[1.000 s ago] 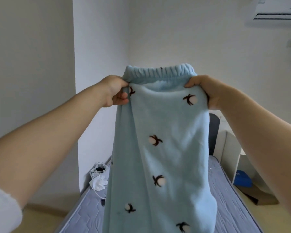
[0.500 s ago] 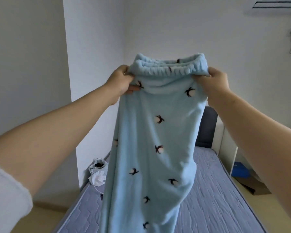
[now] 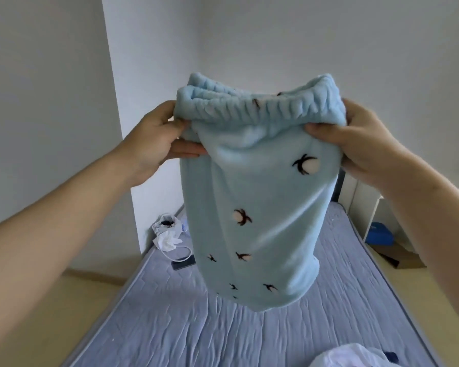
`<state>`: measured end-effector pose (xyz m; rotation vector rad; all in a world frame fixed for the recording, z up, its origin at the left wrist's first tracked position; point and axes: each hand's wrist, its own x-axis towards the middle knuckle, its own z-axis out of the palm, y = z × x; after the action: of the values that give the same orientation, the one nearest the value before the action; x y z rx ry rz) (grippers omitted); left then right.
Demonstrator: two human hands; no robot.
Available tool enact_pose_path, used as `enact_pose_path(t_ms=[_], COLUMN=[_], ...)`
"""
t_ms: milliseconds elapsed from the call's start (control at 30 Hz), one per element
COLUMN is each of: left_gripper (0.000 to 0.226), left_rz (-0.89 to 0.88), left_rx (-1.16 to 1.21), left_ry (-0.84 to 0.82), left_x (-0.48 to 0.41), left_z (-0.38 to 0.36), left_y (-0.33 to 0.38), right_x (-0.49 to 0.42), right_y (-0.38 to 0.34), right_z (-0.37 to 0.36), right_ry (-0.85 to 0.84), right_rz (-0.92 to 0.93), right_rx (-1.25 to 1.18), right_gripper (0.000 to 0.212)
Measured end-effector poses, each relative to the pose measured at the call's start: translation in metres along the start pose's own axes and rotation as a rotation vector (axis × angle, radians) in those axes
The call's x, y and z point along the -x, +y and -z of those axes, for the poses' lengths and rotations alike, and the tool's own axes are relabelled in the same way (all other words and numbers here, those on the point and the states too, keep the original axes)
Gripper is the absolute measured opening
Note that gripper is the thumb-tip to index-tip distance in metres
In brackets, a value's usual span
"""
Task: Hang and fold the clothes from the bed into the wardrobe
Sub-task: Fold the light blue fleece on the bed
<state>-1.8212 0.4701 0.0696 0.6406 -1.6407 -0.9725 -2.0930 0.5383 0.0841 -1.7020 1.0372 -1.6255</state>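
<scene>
Left hand (image 3: pixel 154 144): grips the left edge of the pants (image 3: pixel 252 207) just under the waistband (image 3: pixel 249 107), thumb on the near side, fingers curled behind the cloth.
Right hand (image 3: pixel 355 144): grips the right edge at the same height, fingers wrapped round the near side of the fleece.
Pants: light blue fleece with small dark-and-white motifs, held up between both hands in front of the wall corner; the waistband gapes open on top and the lower end hangs over the bed (image 3: pixel 196 327).
Bed: bare blue-grey quilted mattress, wrinkled.
Far left of the bed: a white bag (image 3: pixel 167 231) with a dark thing inside, and just nearer a phone (image 3: pixel 183 263) with a white cable.
Near edge, bottom right: a white garment (image 3: pixel 350 356), only partly in view.
Floor right of the bed: a blue box (image 3: pixel 380 231) beside a cardboard box (image 3: pixel 400 256).
</scene>
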Motion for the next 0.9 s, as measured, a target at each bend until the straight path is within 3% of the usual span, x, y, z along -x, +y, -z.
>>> enact_pose_path(t_ms=[200, 433, 533, 667, 900], left_gripper=[0.018, 0.019, 0.015, 0.014, 0.010], left_rz=[0.394, 0.829, 0.967, 1.128, 1.270], left_rx=[-0.155, -0.130, -0.144, -0.120, -0.147], left_ry=[-0.267, -0.502, -0.513, -0.456, -0.238], left_x=[0.073, 0.166, 0.194, 0.220, 0.220], left_z=[-0.005, -0.019, -0.026, -0.037, -0.069], left_y=[-0.073, -0.186, -0.228, -0.275, -0.352], right_x=[0.071, 0.176, 0.216, 0.250, 0.261], right_y=[0.086, 0.198, 0.234, 0.275, 0.355], right_z=[0.001, -0.004, -0.012, -0.019, -0.034], right_ry=[-0.167, -0.329, -0.340, -0.302, -0.144], right_rz=[-0.415, -0.888, -1.055, -1.195, -1.164], right_rx=[-0.059, -0.156, -0.135, -0.065, 0.319], right_gripper=[0.043, 0.027, 0.037, 0.034, 0.022])
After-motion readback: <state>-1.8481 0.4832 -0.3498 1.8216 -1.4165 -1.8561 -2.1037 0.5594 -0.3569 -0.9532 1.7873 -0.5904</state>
